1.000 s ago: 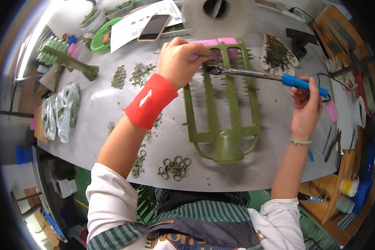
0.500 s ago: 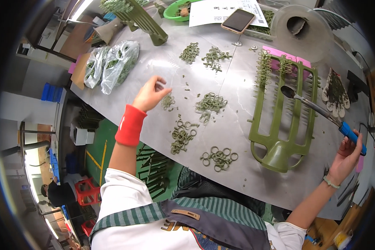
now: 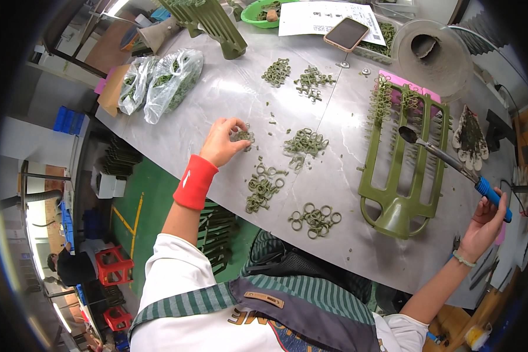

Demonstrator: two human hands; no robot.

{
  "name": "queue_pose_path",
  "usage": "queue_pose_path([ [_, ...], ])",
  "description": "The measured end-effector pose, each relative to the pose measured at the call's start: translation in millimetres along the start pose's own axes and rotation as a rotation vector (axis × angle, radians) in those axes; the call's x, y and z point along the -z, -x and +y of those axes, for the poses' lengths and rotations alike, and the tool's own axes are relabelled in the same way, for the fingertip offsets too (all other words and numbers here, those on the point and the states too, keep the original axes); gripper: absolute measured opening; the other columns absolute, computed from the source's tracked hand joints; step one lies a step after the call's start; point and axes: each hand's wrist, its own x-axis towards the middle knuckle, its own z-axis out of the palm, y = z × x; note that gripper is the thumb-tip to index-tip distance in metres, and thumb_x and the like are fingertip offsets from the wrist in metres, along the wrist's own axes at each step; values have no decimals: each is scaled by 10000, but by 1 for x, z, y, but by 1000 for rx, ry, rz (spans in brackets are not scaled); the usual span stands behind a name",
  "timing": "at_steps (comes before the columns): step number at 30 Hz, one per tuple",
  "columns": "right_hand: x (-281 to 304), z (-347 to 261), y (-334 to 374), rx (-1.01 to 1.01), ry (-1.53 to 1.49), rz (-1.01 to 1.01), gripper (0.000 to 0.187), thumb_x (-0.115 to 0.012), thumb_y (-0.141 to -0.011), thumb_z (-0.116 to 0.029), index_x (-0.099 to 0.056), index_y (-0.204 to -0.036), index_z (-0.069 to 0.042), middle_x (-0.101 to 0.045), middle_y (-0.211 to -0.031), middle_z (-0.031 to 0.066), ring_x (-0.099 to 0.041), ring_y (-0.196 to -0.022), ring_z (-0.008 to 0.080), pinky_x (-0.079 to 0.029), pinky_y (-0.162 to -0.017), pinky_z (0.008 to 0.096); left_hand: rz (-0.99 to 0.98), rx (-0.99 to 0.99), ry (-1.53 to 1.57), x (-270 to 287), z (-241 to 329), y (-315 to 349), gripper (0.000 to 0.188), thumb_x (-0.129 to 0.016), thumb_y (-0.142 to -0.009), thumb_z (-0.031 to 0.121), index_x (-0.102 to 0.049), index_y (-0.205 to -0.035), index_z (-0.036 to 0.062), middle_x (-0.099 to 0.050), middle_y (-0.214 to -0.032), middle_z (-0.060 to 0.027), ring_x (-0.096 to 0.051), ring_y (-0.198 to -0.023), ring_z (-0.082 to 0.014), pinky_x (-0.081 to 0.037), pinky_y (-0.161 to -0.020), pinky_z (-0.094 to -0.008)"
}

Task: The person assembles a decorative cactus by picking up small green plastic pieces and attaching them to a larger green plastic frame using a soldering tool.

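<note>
This is a workshop, as the grey worktable with piled green rings, blue-handled tool and yellow-marked green floor show.

A green floor with yellow lines, red stools, a big gray table, and a bright light.

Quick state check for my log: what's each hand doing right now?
Left hand: fingers curled at a small ring pile; whether it grips any cannot be told.
Right hand: closed, holding a tool's blue handle.
</note>
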Motion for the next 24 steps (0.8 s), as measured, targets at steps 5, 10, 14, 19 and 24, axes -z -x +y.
queue_pose_path([
  [5, -3, -3, 4, 12, 13, 18, 289, -586, -916, -256, -611, -1014, 14, -602, -795, 27, -593, -702, 72, -514, -634, 163, -22, -47, 120, 7, 12, -1, 294, -739, -717, 94, -600, -972, 48, -582, -867, -24, -536, -796, -125, -460, -710, -270],
  [10, 4, 0, 1, -22, -28, 30, 279, -604, -905, -263, -626, -982, 3, -619, -768, 30, -605, -675, 74, -527, -626, 172, -49, 84, 473, 9, 37, -13, 181, -696, -762, 23, -661, -940, 10, -652, -774, -29, -589, -697, -71, -487, -634, -227],
  [14, -8, -5, 6, 12, -12, 37, 268, -604, -903, -252, -639, -956, 9, -639, -736, 49, -623, -636, 92, -538, -608, 189, -167, -64, 738, 9, 105, -41, 129, -659, -827, 12, -658, -954, -15, -665, -875, -39, -632, -816, -97, -512, -737, -229],
  [19, -8, -7, 2, 37, -7, 34, 265, -608, -899, -243, -638, -941, 16, -641, -735, 56, -624, -629, 99, -543, -601, 199, -194, -450, 649, -25, 215, -74, 144, -653, -826, -6, -645, -965, -41, -664, -915, -53, -629, -842, -108, -516, -781, -238],
  [24, -9, 1, -5, 22, -18, 31, 272, -616, -890, -243, -634, -934, 25, -645, -748, 62, -630, -630, 106, -556, -610, 215, -131, -522, 540, -61, 257, -103, 156, -674, -816, 58, -677, -969, 25, -692, -874, -41, -625, -818, -102, -512, -747, -249],
])
